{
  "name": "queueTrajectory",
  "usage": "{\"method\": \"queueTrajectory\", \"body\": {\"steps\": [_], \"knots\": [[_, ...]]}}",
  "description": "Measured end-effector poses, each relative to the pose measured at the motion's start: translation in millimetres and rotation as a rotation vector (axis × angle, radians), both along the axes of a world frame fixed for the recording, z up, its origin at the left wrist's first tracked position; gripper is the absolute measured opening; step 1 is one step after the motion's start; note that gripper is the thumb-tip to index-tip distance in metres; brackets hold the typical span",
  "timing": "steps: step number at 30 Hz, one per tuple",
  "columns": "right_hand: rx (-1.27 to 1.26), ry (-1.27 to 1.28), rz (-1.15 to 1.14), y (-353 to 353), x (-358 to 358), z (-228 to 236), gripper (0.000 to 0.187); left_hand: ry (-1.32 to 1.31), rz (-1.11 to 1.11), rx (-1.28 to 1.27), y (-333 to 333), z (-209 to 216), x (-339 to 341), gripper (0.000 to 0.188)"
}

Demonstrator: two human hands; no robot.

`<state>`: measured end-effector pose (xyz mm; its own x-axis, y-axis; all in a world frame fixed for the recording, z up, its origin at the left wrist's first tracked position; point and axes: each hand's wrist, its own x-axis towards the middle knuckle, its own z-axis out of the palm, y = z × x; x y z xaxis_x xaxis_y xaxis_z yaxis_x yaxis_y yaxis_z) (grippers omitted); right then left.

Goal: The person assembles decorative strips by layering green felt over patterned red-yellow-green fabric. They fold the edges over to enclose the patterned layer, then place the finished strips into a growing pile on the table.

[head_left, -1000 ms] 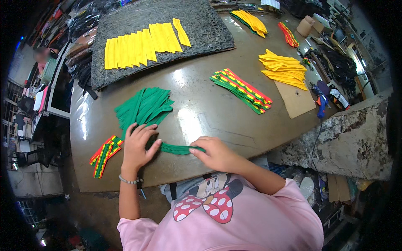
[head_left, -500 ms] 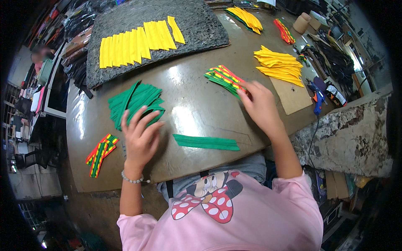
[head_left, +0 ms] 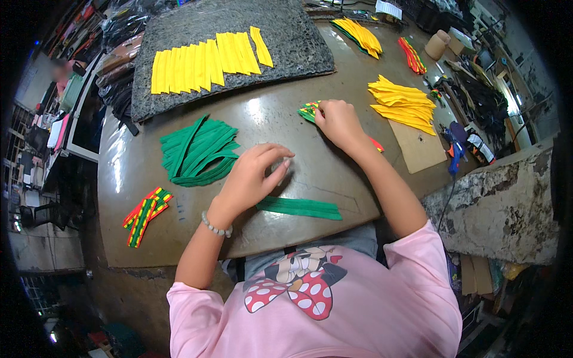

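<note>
My right hand (head_left: 340,122) is closed over a small stack of red, yellow and green patterned strips (head_left: 308,111), fingertips pinching at its left end; the hand hides most of the stack. My left hand (head_left: 253,173) hovers over the table with its fingers curved and apart, holding nothing. Just below it lies a single green strip (head_left: 301,207) that looks like zipper tape. To its left is a loose pile of green strips (head_left: 200,149). A few patterned strips (head_left: 143,218) cross each other at the table's left edge.
A dark stone-like slab (head_left: 286,48) at the back bears a row of yellow strips (head_left: 191,67). At right are a yellow strip pile (head_left: 403,104), a cardboard piece (head_left: 421,156) and a blue glue gun (head_left: 456,155). Farther back lie another yellow bundle (head_left: 361,37) and a patterned bundle (head_left: 412,55).
My left hand has moved right, away from the green pile toward the single green strip. My right hand has moved left over the patterned stack, covering it. The view has shifted slightly.
</note>
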<state>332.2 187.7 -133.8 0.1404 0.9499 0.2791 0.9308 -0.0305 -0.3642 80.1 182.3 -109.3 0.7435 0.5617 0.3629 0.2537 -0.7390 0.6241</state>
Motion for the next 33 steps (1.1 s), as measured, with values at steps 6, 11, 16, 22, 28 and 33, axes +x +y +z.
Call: {"method": "queueTrajectory", "body": {"steps": [6,11,16,22,28,33], "knots": [[-0.04,-0.081,-0.094,2.2,-15.0,-1.4,0.021,-0.08,0.083,0.035,42.6,-24.8,46.0,0.02],[0.076,-0.046,-0.175,1.3,-16.5,-11.0,0.022,0.022,0.152,0.152,52.4,-42.0,78.2,0.022],[0.195,0.344,-0.197,-2.7,8.0,-28.9,0.02,0.081,0.234,0.204,42.0,-43.0,82.6,0.025],[0.251,0.851,-0.205,-1.1,23.8,-48.3,0.019,-0.125,0.329,0.269,41.7,-41.0,103.8,0.034],[0.144,0.919,-0.175,-6.3,28.2,-38.7,0.018,-0.284,0.348,-0.276,56.5,-50.0,124.0,0.046],[0.258,1.419,-0.133,-15.6,39.3,-34.7,0.014,-0.235,0.296,-0.529,65.9,-55.2,118.2,0.047]]}}
